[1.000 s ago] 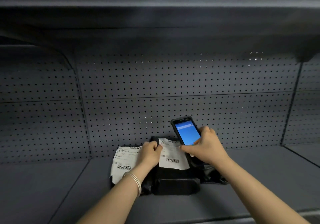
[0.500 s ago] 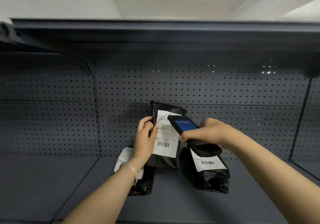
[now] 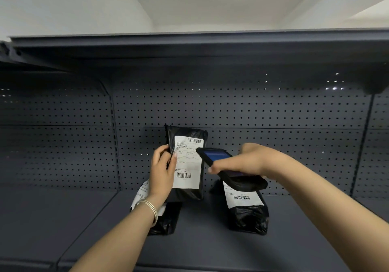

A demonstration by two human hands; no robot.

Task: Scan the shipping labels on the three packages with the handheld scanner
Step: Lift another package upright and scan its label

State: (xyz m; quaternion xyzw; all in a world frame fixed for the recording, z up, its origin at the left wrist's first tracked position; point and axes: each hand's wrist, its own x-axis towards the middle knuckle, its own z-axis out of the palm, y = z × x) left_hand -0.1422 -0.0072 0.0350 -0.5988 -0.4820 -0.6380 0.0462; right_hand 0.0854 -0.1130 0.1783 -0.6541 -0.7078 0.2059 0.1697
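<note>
Standing wide across the frame: dark shelf. Resting at lower middle: two black packages. Being held upright at centre by left hand, clenched on its edge, label facing out: third package. Being aimed at it, probably for reading the barcode: handheld scanner, gripped in right hand.

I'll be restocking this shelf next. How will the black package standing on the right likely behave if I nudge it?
The right package would probably tip rather than slide: it stands upright and tall on the shelf. Its crinkled black wrap suggests a soft bag that may dent and give under a push. The glossy film might be somewhat slippery.
</note>
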